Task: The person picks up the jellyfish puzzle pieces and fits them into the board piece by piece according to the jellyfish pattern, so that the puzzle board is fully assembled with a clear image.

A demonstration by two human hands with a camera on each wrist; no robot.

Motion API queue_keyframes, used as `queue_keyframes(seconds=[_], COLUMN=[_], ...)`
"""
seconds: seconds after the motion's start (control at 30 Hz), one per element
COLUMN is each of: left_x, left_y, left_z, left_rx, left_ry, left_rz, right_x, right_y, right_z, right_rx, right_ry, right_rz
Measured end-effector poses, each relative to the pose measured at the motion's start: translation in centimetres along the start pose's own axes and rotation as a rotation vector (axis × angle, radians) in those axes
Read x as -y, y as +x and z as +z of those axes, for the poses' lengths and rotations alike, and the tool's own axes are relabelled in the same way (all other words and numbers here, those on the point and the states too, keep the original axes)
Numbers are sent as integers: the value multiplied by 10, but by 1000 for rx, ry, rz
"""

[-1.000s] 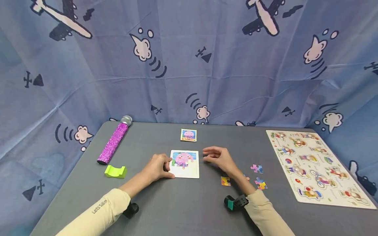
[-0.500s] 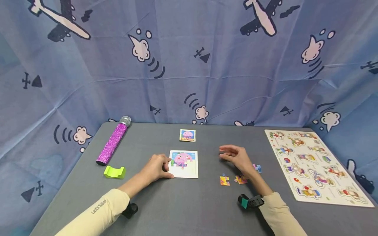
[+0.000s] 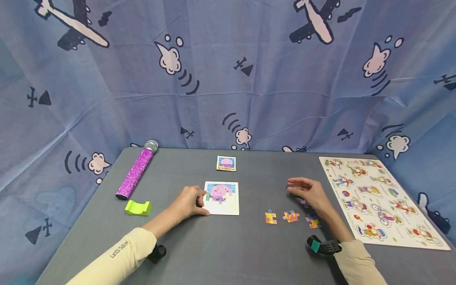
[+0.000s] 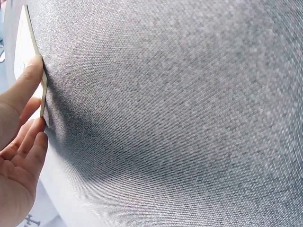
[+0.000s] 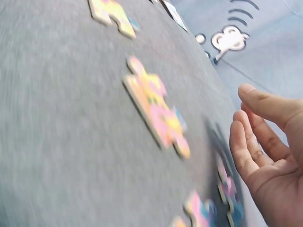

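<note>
In the head view a white jigsaw tray (image 3: 231, 208) lies mid-table, its upper part filled with a pink octopus picture. My left hand (image 3: 189, 202) holds the tray by its left edge and lower left corner. The left wrist view shows the thumb and fingertips of that hand (image 4: 21, 151) against the tray's rim (image 4: 32, 40). Off to the right, my right hand (image 3: 310, 193) hovers with loosely bent fingers and nothing in them. Below and partly behind it lie loose jigsaw pieces (image 3: 291, 216); one yellow and pink piece (image 5: 154, 106) appears blurred in the right wrist view.
A small octopus picture card (image 3: 226, 163) lies behind the tray. At the left are a glittery purple microphone (image 3: 137, 172) and a lime green block (image 3: 138, 208). A large figure puzzle board (image 3: 382, 204) covers the right side. A patterned curtain (image 3: 213, 79) hangs behind the table.
My right hand has moved rightward from beside the tray to above the loose pieces, uncovering some of them. My left hand and the tray have stayed in place.
</note>
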State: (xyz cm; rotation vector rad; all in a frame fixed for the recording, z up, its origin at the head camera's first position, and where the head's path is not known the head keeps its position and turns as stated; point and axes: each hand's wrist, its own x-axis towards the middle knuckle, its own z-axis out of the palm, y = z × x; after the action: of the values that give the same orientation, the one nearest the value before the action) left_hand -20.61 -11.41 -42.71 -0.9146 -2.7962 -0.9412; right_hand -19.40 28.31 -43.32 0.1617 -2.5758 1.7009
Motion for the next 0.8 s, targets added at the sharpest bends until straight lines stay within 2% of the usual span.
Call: queue_keyframes(seconds=[0.27,0.47,0.63,0.8], left_x=[-4,-6,-4,-2], left_y=[0,-1,0,1], left_z=[-2,-3,-2,-1], left_rx=[14,24,29,35], left_ry=[3,10,2,7], left_rz=[-10,-11,-11,-15], right_x=[-9,-11,-13,-15], right_y=[-13,-24,-32,-35], right_z=[-26,-45,-57,-65], right_rx=[-13,-22,16,95], right_ry=[-99,-204,-269,-241], right_rz=[-55,-66,-12,42])
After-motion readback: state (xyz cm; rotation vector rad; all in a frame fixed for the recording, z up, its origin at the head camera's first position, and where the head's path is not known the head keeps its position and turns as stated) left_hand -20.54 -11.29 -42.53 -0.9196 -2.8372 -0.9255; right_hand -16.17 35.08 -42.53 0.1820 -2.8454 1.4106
